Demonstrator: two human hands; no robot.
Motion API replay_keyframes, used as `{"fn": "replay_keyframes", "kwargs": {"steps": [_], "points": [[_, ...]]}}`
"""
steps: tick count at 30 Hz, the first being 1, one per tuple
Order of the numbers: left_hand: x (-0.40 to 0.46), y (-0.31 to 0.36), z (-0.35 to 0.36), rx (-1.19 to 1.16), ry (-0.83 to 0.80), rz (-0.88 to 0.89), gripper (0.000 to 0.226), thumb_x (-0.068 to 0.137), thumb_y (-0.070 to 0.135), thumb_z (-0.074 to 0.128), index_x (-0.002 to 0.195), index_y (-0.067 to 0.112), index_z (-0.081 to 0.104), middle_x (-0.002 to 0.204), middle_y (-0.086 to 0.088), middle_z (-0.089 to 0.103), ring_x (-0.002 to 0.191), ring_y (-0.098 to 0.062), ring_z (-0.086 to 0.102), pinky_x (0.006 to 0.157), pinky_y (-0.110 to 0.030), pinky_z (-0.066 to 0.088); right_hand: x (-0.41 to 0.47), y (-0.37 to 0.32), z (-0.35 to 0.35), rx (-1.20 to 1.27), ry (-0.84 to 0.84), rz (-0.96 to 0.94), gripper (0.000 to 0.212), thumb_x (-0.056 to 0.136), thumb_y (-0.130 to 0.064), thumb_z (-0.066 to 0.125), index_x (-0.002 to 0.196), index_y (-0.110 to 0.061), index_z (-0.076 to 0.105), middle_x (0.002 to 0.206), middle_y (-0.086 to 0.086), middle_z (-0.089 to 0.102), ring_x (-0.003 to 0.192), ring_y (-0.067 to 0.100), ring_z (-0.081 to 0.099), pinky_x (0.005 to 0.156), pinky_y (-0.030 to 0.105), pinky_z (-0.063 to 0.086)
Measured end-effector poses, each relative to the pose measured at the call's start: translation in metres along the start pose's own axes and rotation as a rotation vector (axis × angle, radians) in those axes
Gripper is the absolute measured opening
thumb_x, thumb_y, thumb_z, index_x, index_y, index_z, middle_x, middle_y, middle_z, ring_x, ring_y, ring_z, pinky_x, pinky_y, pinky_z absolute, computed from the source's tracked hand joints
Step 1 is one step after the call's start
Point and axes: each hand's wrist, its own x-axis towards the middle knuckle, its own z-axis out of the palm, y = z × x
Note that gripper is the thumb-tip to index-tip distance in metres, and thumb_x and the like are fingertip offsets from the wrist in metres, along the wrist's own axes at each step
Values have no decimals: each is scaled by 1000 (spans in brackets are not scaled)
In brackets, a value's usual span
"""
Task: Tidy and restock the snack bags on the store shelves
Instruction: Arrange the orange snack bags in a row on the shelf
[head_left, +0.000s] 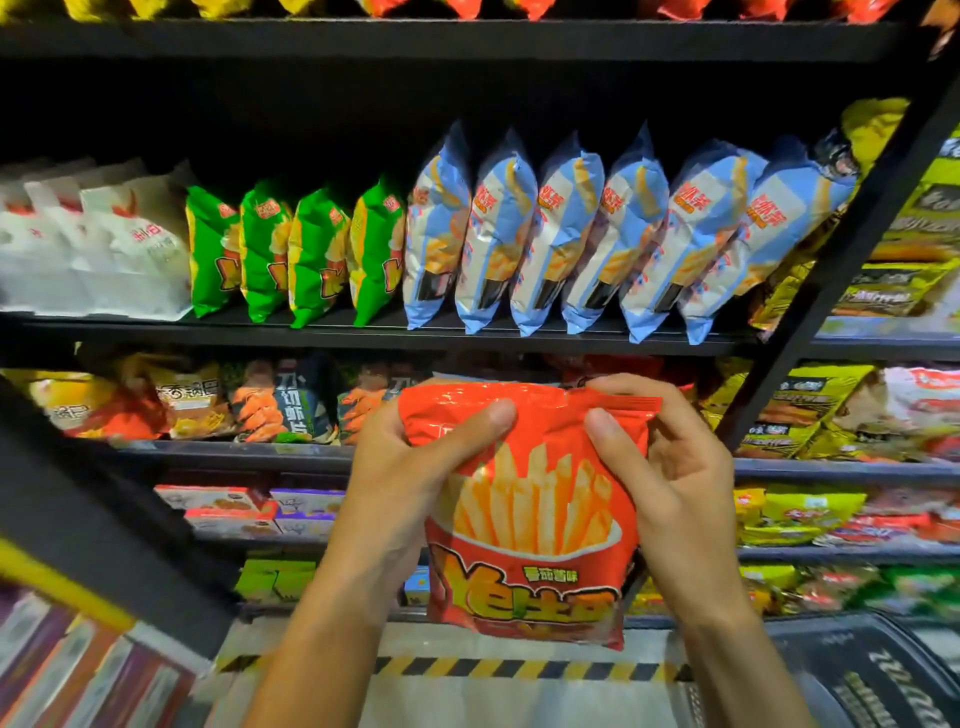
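A red snack bag (530, 525) printed with french fries is held upright in front of the shelves, at the level of the lower shelves. My left hand (410, 467) grips its upper left side, thumb across the front. My right hand (670, 467) grips the upper right corner, thumb on the front and fingers curled over the top edge. On the shelf above stand a row of blue and white bags (571, 239), a row of green bags (291, 254) and white bags (93, 244) at the left.
The black shelf edge (363, 332) runs across the middle. A slanted black upright (831, 270) divides off yellow bags (914, 249) at the right. Mixed snack packs (249, 400) fill the shelf behind the red bag. A dark basket (862, 675) sits at bottom right, hazard tape (519, 667) on the floor.
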Motion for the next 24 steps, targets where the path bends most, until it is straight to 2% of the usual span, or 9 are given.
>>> {"fn": "replay_keyframes", "kwargs": {"steps": [3,6,15,17,18,20,21,23,24], "points": [[-3,0,-1,-18,-17,12,7,63,20,81,69,20,78,75,-6,76,66,-15,73,61,-23,56,0,1,-4,-65,-61,-71,17,94,-4,66,96,-21,71,102,-4,74,98,15,70,83,27,56],[-1,-1,-3,-13,-24,7,6,64,22,81,69,22,78,75,-5,77,68,-16,74,63,-23,57,2,6,-5,-99,-92,-112,26,93,0,61,91,-24,69,105,0,73,102,18,69,86,28,55],[13,-11,-9,7,-43,-14,5,68,21,80,72,23,77,79,-6,77,72,-19,75,65,-25,58,11,20,-9,-117,-116,-65,16,93,-2,62,98,-16,68,106,1,73,105,18,69,87,26,54],[17,-14,-10,13,-40,2,5,69,20,79,71,22,75,77,-5,76,72,-17,74,65,-24,57,11,21,-9,-32,-129,15,24,92,-10,66,115,-19,67,113,2,73,108,19,69,89,28,56],[19,-14,-10,8,-37,9,6,70,19,80,72,22,74,77,-4,75,72,-17,73,66,-25,57,11,22,-10,32,-165,80,39,90,-16,69,128,-22,62,121,3,71,113,21,68,93,31,56],[23,-17,-13,1,-15,28,14,73,16,85,74,22,73,79,-5,74,75,-19,72,69,-28,58,8,28,-19,74,-317,237,70,85,-21,75,148,-28,46,137,4,65,127,24,63,104,38,53],[25,-19,-15,-4,1,39,15,75,16,86,77,22,73,81,-6,74,77,-20,72,71,-30,59,7,31,-24,35,-414,316,76,84,-21,78,150,-28,42,141,2,63,131,22,60,108,40,51],[29,-20,-15,-23,39,34,16,76,19,86,85,19,73,87,-8,75,83,-22,74,74,-33,59,3,40,-31,-113,-554,427,66,85,-21,81,143,-27,51,137,-5,66,129,17,62,107,42,52],[30,-21,-15,-33,45,22,19,77,20,84,91,17,73,91,-9,76,86,-23,75,75,-33,60,2,43,-32,-165,-549,447,57,85,-22,80,137,-26,57,132,-7,70,125,16,65,104,43,55]]}}
